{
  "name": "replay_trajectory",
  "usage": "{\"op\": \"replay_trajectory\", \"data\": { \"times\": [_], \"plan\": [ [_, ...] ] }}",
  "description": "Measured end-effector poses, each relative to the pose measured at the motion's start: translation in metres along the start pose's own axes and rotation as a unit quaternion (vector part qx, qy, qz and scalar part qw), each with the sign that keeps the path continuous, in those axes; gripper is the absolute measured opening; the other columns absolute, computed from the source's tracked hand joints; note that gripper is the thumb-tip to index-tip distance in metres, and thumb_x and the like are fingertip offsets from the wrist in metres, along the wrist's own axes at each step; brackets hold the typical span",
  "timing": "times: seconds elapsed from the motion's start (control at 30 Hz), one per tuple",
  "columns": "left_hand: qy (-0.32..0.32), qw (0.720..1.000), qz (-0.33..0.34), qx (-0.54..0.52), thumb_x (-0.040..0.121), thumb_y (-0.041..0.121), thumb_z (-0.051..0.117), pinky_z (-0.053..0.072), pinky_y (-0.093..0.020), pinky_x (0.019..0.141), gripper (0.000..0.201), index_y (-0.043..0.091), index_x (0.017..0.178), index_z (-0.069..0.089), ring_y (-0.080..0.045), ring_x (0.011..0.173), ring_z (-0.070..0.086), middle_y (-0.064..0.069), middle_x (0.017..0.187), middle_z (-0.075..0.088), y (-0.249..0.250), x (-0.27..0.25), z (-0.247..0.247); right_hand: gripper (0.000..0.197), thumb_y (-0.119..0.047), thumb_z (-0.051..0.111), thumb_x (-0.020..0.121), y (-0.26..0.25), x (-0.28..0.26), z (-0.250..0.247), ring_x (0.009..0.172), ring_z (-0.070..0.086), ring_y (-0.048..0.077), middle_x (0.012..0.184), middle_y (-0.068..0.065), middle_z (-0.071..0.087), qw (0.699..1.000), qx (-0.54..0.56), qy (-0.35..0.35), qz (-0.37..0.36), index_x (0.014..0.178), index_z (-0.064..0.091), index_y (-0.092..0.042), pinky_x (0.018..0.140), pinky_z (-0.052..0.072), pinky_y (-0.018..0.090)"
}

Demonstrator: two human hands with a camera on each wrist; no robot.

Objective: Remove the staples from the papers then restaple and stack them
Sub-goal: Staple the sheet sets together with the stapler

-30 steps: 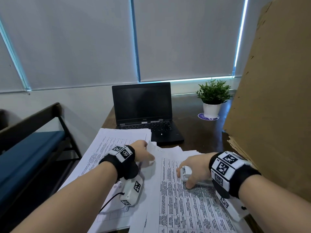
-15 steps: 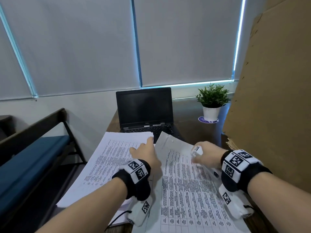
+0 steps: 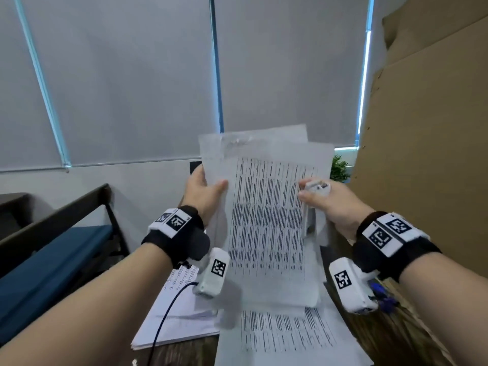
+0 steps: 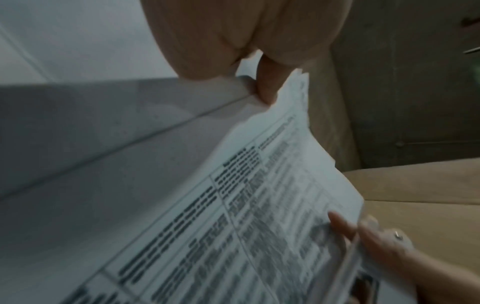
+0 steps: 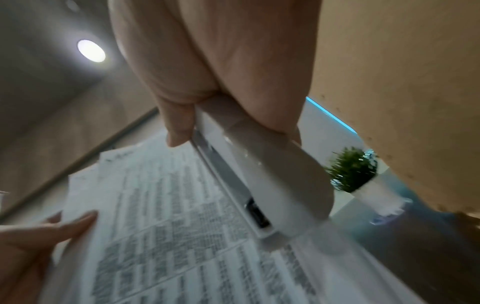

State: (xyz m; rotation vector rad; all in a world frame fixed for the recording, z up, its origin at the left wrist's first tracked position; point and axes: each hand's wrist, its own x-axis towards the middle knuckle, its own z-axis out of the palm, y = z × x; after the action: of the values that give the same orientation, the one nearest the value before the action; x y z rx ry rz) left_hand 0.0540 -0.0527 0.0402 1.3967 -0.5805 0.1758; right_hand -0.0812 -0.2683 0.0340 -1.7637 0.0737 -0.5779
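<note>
A bundle of printed papers (image 3: pixel 264 220) is held upright above the desk, its sheets fanned at the top. My left hand (image 3: pixel 203 191) grips its left edge, thumb on the front; the left wrist view shows the fingers pinching that edge (image 4: pixel 262 86). My right hand (image 3: pixel 322 196) grips a white stapler (image 3: pixel 318 186) and presses its thumb on the bundle's right edge. In the right wrist view the stapler (image 5: pixel 272 181) lies along the palm beside the papers (image 5: pixel 168 205). No staple can be made out in the blur.
A stack of papers (image 3: pixel 179 320) lies on the desk at the left, and loose printed sheets (image 3: pixel 285 336) lie under the bundle. A large cardboard sheet (image 3: pixel 422 154) stands at the right, a potted plant (image 3: pixel 339 169) behind. A blue bench (image 3: pixel 52 260) is at left.
Both hands have lifted the bundle off the desk and tilted it upright; the right hand still holds the stapler. The laptop is now hidden behind the papers.
</note>
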Motion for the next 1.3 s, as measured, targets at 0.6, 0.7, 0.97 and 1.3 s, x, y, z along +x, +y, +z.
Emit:
{"op": "replay_trajectory", "data": {
  "times": [0.6, 0.7, 0.97, 1.3],
  "plan": [
    [0.024, 0.998, 0.022, 0.053, 0.079, 0.023, 0.078, 0.054, -0.027, 0.077, 0.054, 0.016, 0.121, 0.044, -0.017, 0.098, 0.065, -0.004, 0.11, 0.064, 0.002, -0.043, 0.025, 0.027, -0.022, 0.071, 0.08, -0.006, -0.038, 0.005, 0.091, 0.061, 0.012, 0.114, 0.007, 0.058, 0.997, 0.021, 0.015, -0.078, 0.105, 0.063, -0.02, 0.076, 0.049, 0.019],
    [0.017, 0.998, 0.016, 0.062, 0.081, 0.024, 0.077, 0.048, -0.02, 0.067, 0.05, 0.018, 0.12, 0.047, -0.011, 0.094, 0.064, 0.0, 0.107, 0.064, 0.004, -0.038, 0.025, 0.031, -0.03, 0.072, 0.075, -0.007, -0.038, 0.008, 0.094, 0.058, 0.018, 0.113, 0.006, 0.056, 0.997, -0.023, -0.023, -0.074, 0.103, 0.064, -0.023, 0.08, 0.046, 0.029],
    [0.007, 0.996, 0.027, 0.082, 0.082, 0.024, 0.076, 0.053, -0.032, 0.083, 0.053, 0.017, 0.121, 0.041, -0.015, 0.099, 0.063, 0.001, 0.108, 0.061, 0.012, -0.032, 0.025, 0.02, -0.024, 0.072, 0.082, -0.011, -0.029, 0.011, 0.098, 0.059, 0.022, 0.127, 0.011, 0.05, 0.996, -0.042, -0.003, -0.075, 0.1, 0.064, -0.03, 0.072, 0.049, 0.023],
    [0.017, 0.933, 0.262, 0.246, 0.088, 0.015, 0.069, 0.039, -0.008, 0.081, 0.038, 0.017, 0.121, 0.051, -0.011, 0.095, 0.052, 0.006, 0.11, 0.055, 0.041, -0.022, 0.022, 0.02, -0.019, 0.07, 0.087, -0.03, -0.026, 0.021, 0.09, 0.052, 0.009, 0.126, 0.008, 0.038, 0.988, -0.082, 0.055, -0.119, 0.104, 0.063, -0.027, 0.056, 0.042, 0.0]
  ]
}}
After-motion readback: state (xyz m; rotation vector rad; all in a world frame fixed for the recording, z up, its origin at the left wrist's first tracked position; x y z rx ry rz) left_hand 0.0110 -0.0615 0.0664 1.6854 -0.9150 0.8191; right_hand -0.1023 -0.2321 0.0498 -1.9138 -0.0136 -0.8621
